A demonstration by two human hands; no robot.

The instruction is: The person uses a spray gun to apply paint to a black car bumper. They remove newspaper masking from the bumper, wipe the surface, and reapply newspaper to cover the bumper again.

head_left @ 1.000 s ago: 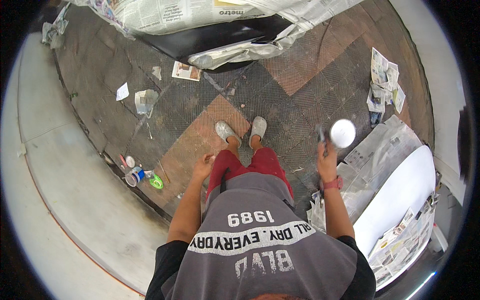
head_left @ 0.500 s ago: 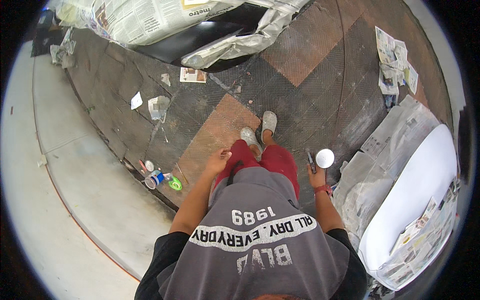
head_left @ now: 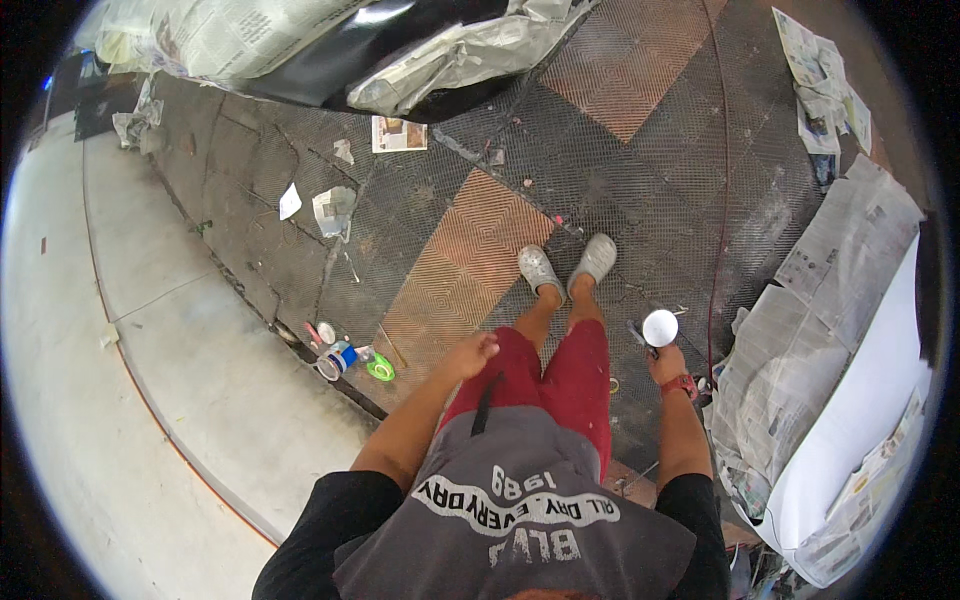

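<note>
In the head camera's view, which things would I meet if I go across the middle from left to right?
Pale surface → blue-and-clear container → bright green ring → left hand → grey clogs → right hand holding a white-cupped tool → newspaper sheets.

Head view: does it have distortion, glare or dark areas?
Head view: fisheye distortion, the pale surface at left having a curved edge; head view: glare on the upper black panel; head view: the white-topped tool in the right hand looks bright on top; head view: black corners.
</note>
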